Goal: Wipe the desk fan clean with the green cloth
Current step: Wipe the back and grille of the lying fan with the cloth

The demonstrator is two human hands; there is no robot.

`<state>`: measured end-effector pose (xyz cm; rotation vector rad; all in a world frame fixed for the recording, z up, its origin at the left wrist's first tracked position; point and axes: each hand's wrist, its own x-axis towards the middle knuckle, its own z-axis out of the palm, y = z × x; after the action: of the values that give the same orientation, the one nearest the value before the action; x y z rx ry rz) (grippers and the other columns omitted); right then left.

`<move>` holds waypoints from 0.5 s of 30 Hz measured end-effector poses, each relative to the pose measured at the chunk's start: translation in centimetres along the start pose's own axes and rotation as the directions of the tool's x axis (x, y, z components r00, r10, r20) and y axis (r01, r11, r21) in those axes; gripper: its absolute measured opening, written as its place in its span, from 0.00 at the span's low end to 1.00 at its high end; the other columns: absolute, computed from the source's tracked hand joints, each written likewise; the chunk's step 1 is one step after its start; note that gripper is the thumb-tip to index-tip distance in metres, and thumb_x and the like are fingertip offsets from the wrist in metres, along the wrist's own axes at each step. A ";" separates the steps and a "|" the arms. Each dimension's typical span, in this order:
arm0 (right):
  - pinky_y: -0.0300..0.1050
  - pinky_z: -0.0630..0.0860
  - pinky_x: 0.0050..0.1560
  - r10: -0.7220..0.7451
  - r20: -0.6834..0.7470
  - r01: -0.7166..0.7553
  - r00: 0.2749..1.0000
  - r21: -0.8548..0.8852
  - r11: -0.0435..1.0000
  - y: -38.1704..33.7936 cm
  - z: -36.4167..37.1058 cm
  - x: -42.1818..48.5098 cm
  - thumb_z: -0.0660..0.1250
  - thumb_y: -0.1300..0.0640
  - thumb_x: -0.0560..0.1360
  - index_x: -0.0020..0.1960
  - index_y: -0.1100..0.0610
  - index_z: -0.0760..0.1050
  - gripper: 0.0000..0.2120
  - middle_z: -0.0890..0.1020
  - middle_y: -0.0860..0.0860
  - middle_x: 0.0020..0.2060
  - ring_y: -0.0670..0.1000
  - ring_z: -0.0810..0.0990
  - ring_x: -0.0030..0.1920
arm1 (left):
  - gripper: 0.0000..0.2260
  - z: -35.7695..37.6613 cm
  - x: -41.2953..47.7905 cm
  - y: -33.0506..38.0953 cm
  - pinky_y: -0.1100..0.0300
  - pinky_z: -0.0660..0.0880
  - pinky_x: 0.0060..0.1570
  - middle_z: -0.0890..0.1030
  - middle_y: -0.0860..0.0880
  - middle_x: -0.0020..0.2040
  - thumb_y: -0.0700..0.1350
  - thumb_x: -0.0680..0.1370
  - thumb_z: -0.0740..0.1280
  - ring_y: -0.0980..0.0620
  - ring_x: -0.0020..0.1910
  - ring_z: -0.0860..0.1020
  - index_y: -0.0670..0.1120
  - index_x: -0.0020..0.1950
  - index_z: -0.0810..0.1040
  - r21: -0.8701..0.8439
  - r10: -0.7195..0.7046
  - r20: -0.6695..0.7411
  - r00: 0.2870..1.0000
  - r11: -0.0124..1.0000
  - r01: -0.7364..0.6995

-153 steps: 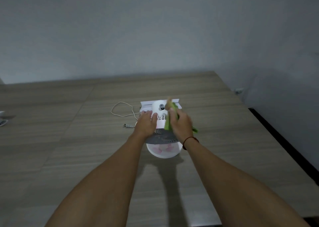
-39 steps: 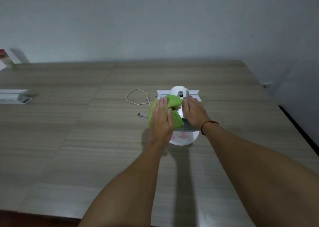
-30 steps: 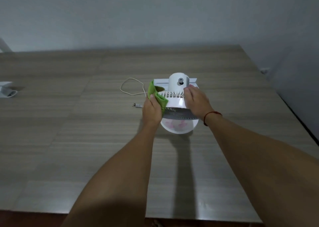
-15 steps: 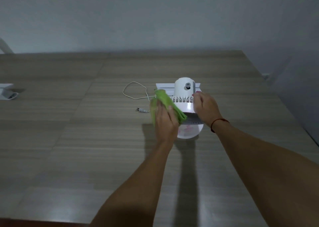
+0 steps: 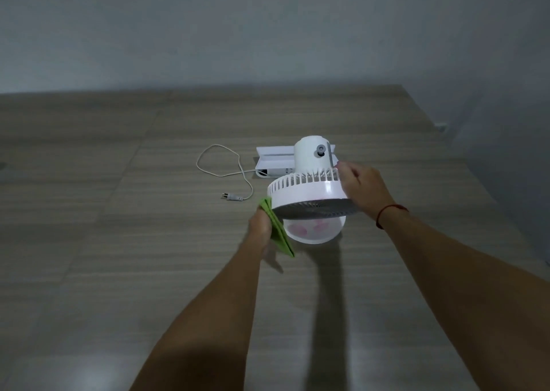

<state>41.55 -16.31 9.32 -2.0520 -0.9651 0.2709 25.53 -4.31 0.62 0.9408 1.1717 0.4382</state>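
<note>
Both hands on desk fan [image 5: 308,192]: left hand [image 5: 261,222] clenched on green cloth [image 5: 278,231] at its left rim, right hand [image 5: 361,186] gripping right rim; cord [image 5: 220,164] left of fan.

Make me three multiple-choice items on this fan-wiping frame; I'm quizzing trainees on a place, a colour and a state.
1. Where is the cloth?
A. at the fan's left edge
B. on top of the motor housing
C. flat on the table beside the plug

2. What colour is the band on the right wrist?
A. blue
B. red
C. white

3. How is the fan's plug?
A. in a wall socket
B. in a power strip
C. lying loose on the table

Answers: 1 A, the left hand holds it against the fan rim; 2 B, a red band shows there; 3 C, its prongs lie bare on the table.
</note>
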 end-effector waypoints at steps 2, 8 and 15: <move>0.42 0.61 0.30 -0.013 -0.002 0.013 1.000 -0.013 1.000 0.3 0.1 0.2 0.56 0.55 0.76 0.35 0.66 0.70 0.17 0.71 0.58 0.27 0.49 0.66 0.29 | 0.15 0.1 0.6 -1.0 0.43 0.74 0.64 0.82 0.44 0.39 0.51 0.78 0.62 0.46 0.44 0.79 0.48 0.37 0.82 -0.061 -0.023 0.030 0.999 0.998 0.025; 0.43 0.62 0.32 0.018 -0.009 -0.018 1.000 0.011 1.000 -0.5 0.1 -0.5 0.55 0.56 0.76 0.36 0.66 0.70 0.16 0.74 0.64 0.32 0.51 0.67 0.31 | 0.21 0.4 -2.1 0.8 0.45 0.74 0.63 0.82 0.38 0.52 0.55 0.79 0.56 0.41 0.53 0.79 0.43 0.54 0.83 0.094 0.089 -0.163 0.983 0.993 -0.074; 0.48 0.72 0.46 0.272 0.029 -0.274 0.962 0.134 0.952 -3.1 0.8 -1.6 0.55 0.55 0.77 0.46 0.57 0.79 0.14 0.82 0.57 0.47 0.59 0.78 0.49 | 0.18 3.6 -10.1 3.7 0.49 0.75 0.53 0.79 0.37 0.52 0.47 0.84 0.52 0.42 0.50 0.78 0.36 0.57 0.77 0.426 0.727 -0.059 0.684 0.638 -0.642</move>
<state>38.38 -15.82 10.98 -2.0562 -0.6466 0.4807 25.78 -11.01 9.78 1.7369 1.0774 0.9912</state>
